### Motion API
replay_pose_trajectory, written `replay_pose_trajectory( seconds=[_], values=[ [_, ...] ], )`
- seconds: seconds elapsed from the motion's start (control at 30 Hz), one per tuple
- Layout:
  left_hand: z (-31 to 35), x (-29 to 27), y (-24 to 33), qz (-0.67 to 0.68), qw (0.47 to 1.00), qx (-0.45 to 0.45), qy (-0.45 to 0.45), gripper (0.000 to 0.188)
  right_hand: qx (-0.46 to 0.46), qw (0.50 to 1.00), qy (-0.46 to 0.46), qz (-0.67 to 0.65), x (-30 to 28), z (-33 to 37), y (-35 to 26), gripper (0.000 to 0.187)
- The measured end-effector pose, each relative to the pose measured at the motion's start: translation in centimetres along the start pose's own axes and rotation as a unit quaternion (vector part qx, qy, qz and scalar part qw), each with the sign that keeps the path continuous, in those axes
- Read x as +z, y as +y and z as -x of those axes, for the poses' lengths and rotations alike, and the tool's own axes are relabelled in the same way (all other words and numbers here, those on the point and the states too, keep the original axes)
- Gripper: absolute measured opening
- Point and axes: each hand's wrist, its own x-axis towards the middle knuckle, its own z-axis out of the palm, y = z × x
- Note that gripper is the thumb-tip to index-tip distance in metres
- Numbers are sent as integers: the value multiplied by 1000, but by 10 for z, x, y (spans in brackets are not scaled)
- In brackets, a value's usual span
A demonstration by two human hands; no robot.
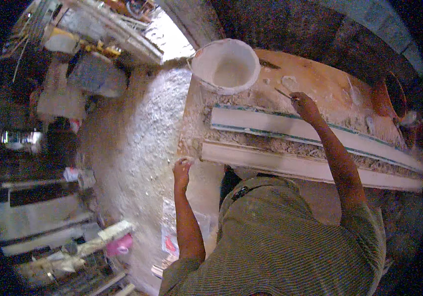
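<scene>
My right hand (pixel 304 107) is closed round a thin, narrow tool (pixel 283 92), whose kind is too blurred to tell. It is held above the tabletop, beyond a long white mould (pixel 256 120) with dark green edges. My left hand (pixel 182 167) hangs just off the table's left edge, fingers curled; a whitish patch shows at the fingertips, and I cannot make out what it is. Nearer my body, a second long white strip (pixel 260 155) lies roughly parallel to the mould. At the table's far left corner stands a white-crusted bucket (pixel 226 66) with pale stuff inside.
White crumbs and dried splashes cover the brown tabletop (pixel 320 74). A dark flat tool (pixel 269 64) lies beside the bucket. At the far right is an orange-brown round container (pixel 391 96). White powder coats the floor (pixel 157 123) on the left, near a pink object (pixel 119 244) and stacked boards.
</scene>
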Motion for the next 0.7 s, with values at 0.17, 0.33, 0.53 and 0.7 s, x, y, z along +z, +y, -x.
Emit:
replay_pose_trajectory(
  seconds=[0.17,0.33,0.53,0.7],
  values=[
    [-28,-50,-61,199,974,-98,34,23,63,991,118,-8,33,-4,-46,40],
    [-70,-58,-45,137,988,-76,15,37,116,989,85,-44,93,51,-118,48],
    [-108,-18,-8,-8,968,112,-226,26,218,959,174,-56,117,149,-184,40],
    [-141,-7,-19,-66,925,199,-318,31,368,886,251,-133,116,235,-216,31]
  ],
)
